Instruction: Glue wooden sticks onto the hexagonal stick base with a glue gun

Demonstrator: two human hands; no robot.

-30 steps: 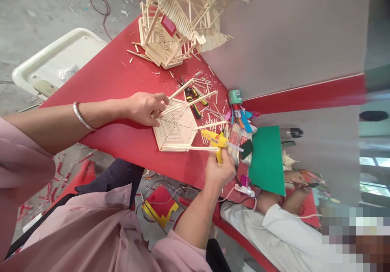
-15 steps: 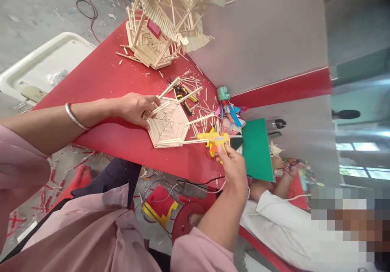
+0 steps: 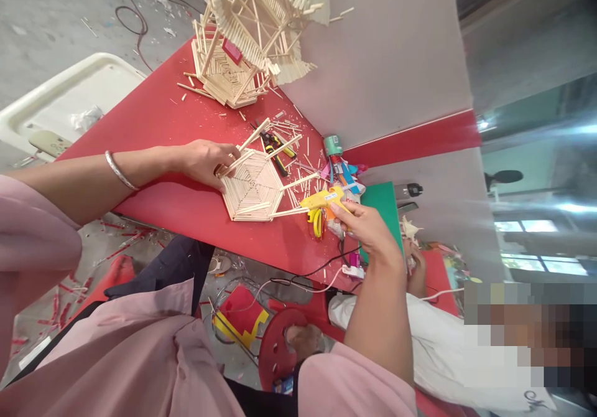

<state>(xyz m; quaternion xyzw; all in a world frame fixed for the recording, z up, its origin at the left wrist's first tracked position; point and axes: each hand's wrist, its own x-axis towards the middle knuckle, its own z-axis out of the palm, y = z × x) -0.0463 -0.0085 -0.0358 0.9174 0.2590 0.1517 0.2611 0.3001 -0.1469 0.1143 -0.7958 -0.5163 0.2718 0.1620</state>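
- Head view, my only line of sight: the many-sided stick panel [image 3: 252,183] lies flat on the red worktop [image 3: 184,205], with stick posts [image 3: 301,182] reaching outward from its corners.
- The left hand [image 3: 208,163] is at the panel's left edge; its grip is curled nearly closed there, seemingly steadying it by a stick, though the fingertips are partly hidden.
- The right hand [image 3: 368,224] has its grip wrapped around the yellow glue gun [image 3: 329,199], nozzle end toward the panel's right side. I can't tell whether the nozzle touches a post.
- To me this looks like the gluing stage, with the posts being fixed to the panel.
- I'd say the next move calls for a firm left hand and careful aim between the splayed posts.
- Pliers [image 3: 280,165] lie just beyond the panel; a stick-built model [image 3: 224,87] stands at the far end.
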